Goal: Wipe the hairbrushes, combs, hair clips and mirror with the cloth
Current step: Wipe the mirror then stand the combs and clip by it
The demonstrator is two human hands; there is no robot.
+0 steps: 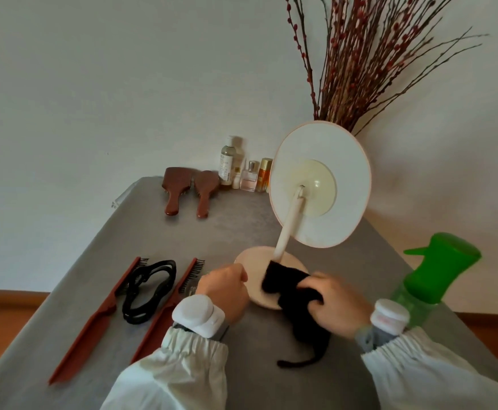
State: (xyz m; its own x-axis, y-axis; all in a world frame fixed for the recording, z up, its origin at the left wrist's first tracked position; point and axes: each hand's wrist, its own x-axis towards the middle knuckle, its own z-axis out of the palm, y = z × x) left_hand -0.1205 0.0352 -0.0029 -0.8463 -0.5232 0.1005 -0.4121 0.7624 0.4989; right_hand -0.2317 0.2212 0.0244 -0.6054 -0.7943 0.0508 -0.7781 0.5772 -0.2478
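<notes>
Item: round cream stand mirror (320, 184), back turned to the viewer, stood on the grey table (233, 226). Its disc base (252, 260) is steadied at the near rim by the left hand (224, 291), fingers curled, so that the black cloth (289, 287), bunched in the right hand (335, 301), can be rubbed beside the stem. Two reddish-brown combs (94, 319) and black hair clips (147, 287) are laid left; two wooden hairbrushes (187, 189) are kept at the wall.

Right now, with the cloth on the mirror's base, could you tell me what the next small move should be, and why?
Probably sweep the cloth around the base. The right hand presses it against the foot of the stem, covering only that side, while the left hand steadies the near rim.
</notes>
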